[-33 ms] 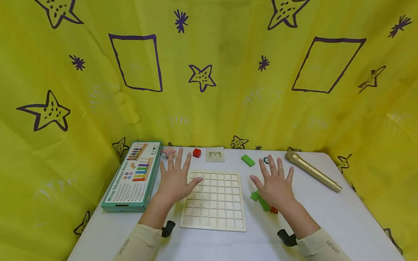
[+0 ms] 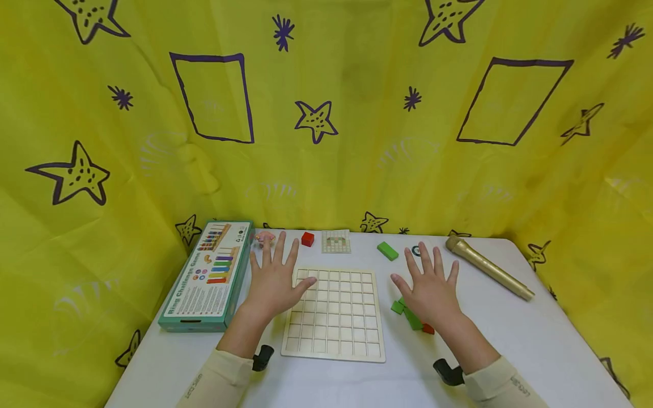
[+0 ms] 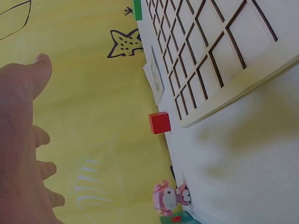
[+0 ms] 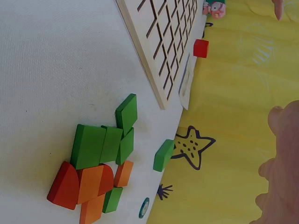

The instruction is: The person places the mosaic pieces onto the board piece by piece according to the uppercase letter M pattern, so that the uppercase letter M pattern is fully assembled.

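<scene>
My left hand [image 2: 275, 283] hovers with spread fingers over the left edge of a wooden grid board [image 2: 339, 314], holding nothing. To the board's right, my right hand [image 2: 432, 292] is likewise spread above a cluster of green, orange and red blocks, which it partly hides in the head view. The right wrist view shows that cluster, with a green block [image 4: 88, 147], an orange block [image 4: 90, 183] and a red rounded block [image 4: 64, 186] lying together. A red cube [image 2: 308, 239] and a patterned grid card [image 2: 335, 241] lie behind the board.
A Ring Challenge Game box [image 2: 206, 277] lies at the left, with a small pink figurine [image 3: 169, 198] beside its far end. At the back right are a lone green block [image 2: 388, 250], a small round disc [image 2: 415, 250] and a gold microphone [image 2: 490, 268]. Yellow curtain [image 2: 352, 170] encloses the table.
</scene>
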{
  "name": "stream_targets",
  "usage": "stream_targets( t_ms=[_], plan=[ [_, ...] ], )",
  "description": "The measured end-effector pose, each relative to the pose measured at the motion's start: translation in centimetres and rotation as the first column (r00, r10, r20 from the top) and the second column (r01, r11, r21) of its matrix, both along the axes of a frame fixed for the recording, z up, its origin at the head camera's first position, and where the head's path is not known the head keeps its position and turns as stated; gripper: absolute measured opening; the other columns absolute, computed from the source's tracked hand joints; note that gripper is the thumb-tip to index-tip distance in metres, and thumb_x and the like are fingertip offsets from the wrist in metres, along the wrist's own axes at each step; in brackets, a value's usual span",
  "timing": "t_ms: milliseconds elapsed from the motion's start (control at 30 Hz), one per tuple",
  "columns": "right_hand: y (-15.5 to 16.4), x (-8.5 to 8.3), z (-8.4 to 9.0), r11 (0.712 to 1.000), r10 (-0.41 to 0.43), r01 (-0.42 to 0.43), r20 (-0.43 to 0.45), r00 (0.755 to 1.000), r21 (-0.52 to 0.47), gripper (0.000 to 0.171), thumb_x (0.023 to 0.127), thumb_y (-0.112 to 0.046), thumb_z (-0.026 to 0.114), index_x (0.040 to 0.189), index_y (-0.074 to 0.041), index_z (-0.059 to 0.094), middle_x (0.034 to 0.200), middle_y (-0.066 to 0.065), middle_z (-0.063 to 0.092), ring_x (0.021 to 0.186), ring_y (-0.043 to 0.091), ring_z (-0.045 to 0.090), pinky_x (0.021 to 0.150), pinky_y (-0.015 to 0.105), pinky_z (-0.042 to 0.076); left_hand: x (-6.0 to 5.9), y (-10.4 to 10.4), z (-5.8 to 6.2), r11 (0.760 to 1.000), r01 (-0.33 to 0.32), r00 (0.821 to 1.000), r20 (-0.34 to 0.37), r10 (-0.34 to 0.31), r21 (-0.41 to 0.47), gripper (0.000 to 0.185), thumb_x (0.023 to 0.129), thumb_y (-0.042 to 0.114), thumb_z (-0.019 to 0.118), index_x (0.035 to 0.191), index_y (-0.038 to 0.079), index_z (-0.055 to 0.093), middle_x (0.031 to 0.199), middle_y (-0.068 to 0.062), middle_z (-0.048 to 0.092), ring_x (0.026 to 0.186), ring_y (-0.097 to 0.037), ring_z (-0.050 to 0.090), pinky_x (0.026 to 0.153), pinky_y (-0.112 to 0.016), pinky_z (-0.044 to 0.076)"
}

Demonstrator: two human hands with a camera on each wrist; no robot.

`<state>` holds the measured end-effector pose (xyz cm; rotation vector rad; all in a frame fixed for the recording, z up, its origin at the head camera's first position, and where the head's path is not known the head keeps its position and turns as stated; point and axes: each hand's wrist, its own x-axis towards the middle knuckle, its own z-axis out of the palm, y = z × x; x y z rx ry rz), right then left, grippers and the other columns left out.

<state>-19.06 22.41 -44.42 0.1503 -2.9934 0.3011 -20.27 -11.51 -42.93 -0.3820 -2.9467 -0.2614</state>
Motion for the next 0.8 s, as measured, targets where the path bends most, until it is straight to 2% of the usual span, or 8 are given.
stream_targets(
  t_ms=[167,267,333,433,600,800],
  plan=[
    [0.1,0.2,-0.2,1.0,0.005,-0.005,-0.013,1.0,-0.001,0.079,0.101,-0.055,0.048,0.16,-0.009,0.025,0.166,0.023,0.006,0.15,0.047,-0.006,0.109,0.07,-0.02,0.2,-0.1,-0.3,1.0,0.006,1.0,0.004,-0.006,0.002,0.096,0.092,0.071,0.05,0.162,0.015,0.018,0.168,-0.016,0.002,0.151,-0.043,-0.01,0.114,-0.073,0.003],
    [0.2,0.4,-0.3,1.0,0.013,-0.013,-0.021,1.0,-0.006,0.079,0.101,-0.058,0.045,0.16,-0.009,0.026,0.166,0.023,0.008,0.15,0.048,-0.002,0.11,0.07,-0.018,0.6,-0.4,-1.0,1.0,0.017,1.0,0.014,-0.017,-0.005,0.096,0.092,0.07,0.054,0.162,0.013,0.021,0.168,-0.018,0.007,0.152,-0.043,-0.008,0.115,-0.071,0.008],
    [0.3,0.6,-0.2,1.0,0.017,-0.017,-0.033,0.999,-0.012,0.079,0.101,-0.058,0.045,0.159,-0.008,0.027,0.165,0.024,0.011,0.149,0.049,0.003,0.111,0.072,-0.015,1.0,-0.7,-1.6,1.0,0.029,0.998,0.048,-0.029,-0.002,0.096,0.091,0.069,0.055,0.161,0.011,0.022,0.167,-0.018,0.009,0.152,-0.043,-0.005,0.117,-0.068,0.011],
    [0.6,1.0,0.0,1.0,0.019,-0.02,-0.055,0.998,-0.021,0.076,0.101,-0.055,0.048,0.158,-0.007,0.03,0.162,0.027,0.017,0.146,0.051,0.011,0.112,0.074,-0.007,1.7,-1.0,-2.6,0.998,0.052,0.989,0.137,-0.057,0.041,0.098,0.091,0.065,0.059,0.16,0.006,0.023,0.167,-0.019,0.011,0.152,-0.042,0.001,0.12,-0.06,0.016],
    [1.4,1.5,0.0,1.0,0.017,-0.019,-0.088,0.996,-0.022,0.07,0.101,-0.046,0.056,0.155,-0.005,0.036,0.153,0.03,0.029,0.137,0.052,0.024,0.111,0.073,0.008,3.1,-1.4,-4.2,0.983,0.054,0.948,0.3,-0.105,0.173,0.1,0.088,0.056,0.071,0.157,-0.002,0.027,0.165,-0.019,0.017,0.152,-0.038,0.012,0.119,-0.052,0.026],
    [1.9,2.1,-0.5,0.999,0.019,-0.021,-0.074,0.997,-0.03,0.061,0.099,-0.039,0.063,0.145,-0.002,0.049,0.138,0.029,0.045,0.123,0.052,0.038,0.102,0.07,0.026,4.7,-2.3,-5.2,0.97,0.021,0.879,0.458,-0.133,0.241,0.107,0.084,0.053,0.077,0.156,-0.006,0.024,0.165,-0.021,0.018,0.151,-0.037,0.018,0.119,-0.051,0.028]
  ],
)
